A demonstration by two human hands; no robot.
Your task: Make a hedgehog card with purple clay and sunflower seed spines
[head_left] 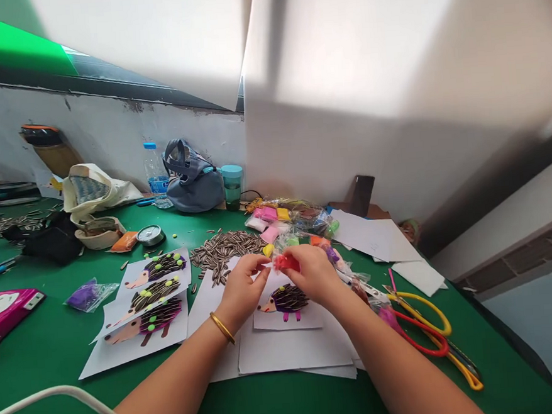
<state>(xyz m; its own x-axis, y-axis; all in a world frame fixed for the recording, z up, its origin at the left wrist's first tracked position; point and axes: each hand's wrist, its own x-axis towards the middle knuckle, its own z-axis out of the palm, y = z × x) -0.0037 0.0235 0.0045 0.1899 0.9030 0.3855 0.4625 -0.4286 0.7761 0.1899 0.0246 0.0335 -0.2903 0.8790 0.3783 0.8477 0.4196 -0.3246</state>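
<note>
Red clay (285, 263) getting pinched in the right hand (315, 275), with the left hand (242, 291) bunching together just beside it, both hovering over a paper hedgehog (286, 302) on the desk (290, 403).

A craft workspace, green-topped table (46, 368), sunflower seeds (225, 251), modelling clay packets (267, 215), paper hedgehog pictures (154, 294), scissors (465, 373)

The table (290, 408) is green. The hedgehog picture (286, 299) has a black and purple striped back and pink feet. The seeds (222, 252) have black and white stripes. The clay (285, 263) is bright red. The bangle (222, 328) is gold. The scissors (419, 323) have red and yellow handles. The paper (290, 351) is white.
</note>
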